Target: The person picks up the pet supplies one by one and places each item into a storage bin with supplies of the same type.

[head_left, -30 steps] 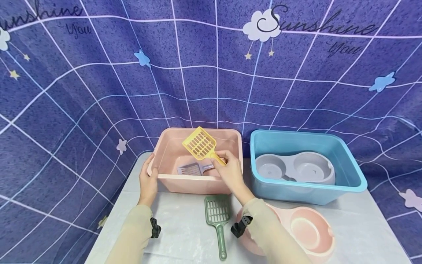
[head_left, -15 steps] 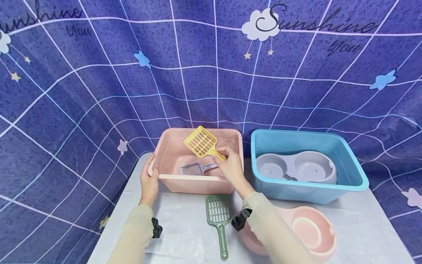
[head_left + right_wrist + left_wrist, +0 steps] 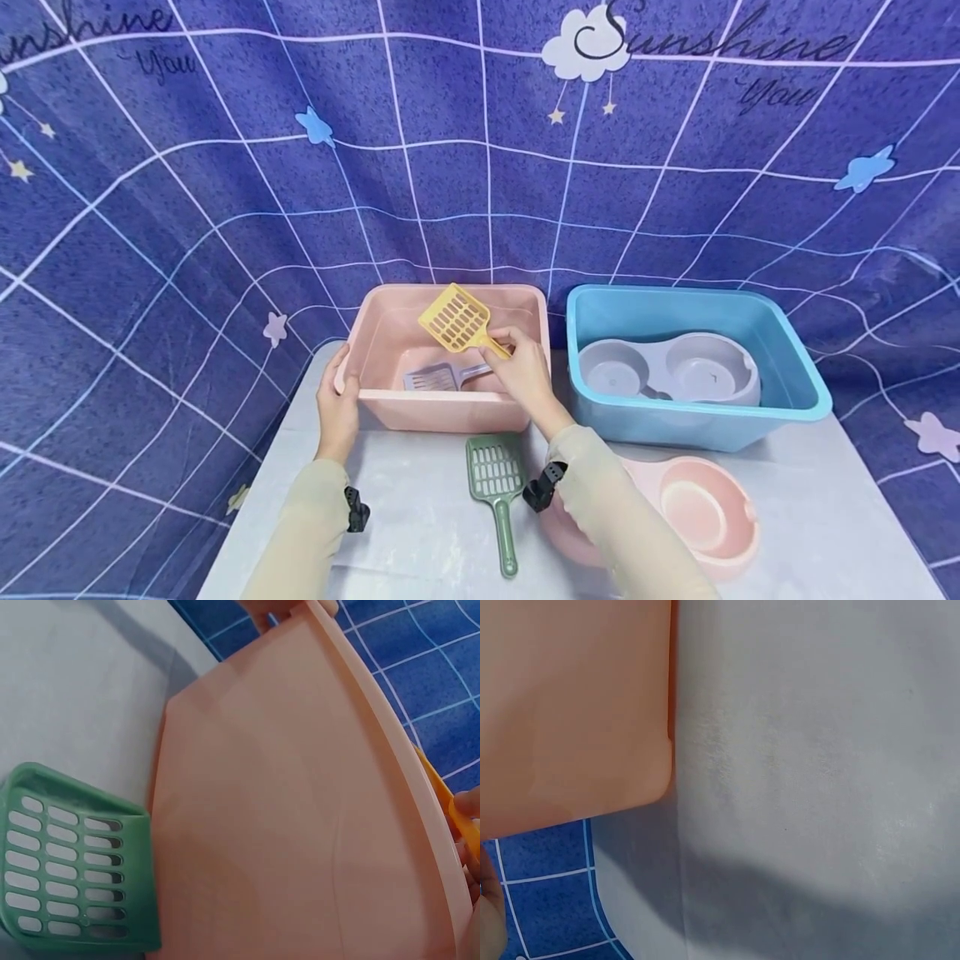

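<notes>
My right hand [image 3: 519, 373] pinches the handle of a yellow slotted litter scoop [image 3: 454, 318], holding it over the pink litter box [image 3: 450, 412]. Inside that box lies a grey-purple litter scoop [image 3: 433, 378], its handle partly behind my right hand. My left hand [image 3: 337, 408] grips the box's left rim near the front corner. A green litter scoop [image 3: 496, 475] rests on the table just in front of the box. From the right wrist, the box's front wall [image 3: 262, 795] fills the middle, and only an edge of the yellow scoop shows past the rim.
Right of the pink box stands a blue litter box [image 3: 690, 427] with a grey double bowl [image 3: 658, 371] inside. A pink double bowl [image 3: 652, 475] lies before it, partly under my right forearm. A blue patterned curtain [image 3: 480, 167] hangs behind the white table [image 3: 405, 517].
The head view has shifted slightly, so everything sits a little higher. Both hands and the scoops keep nearly the same places.
</notes>
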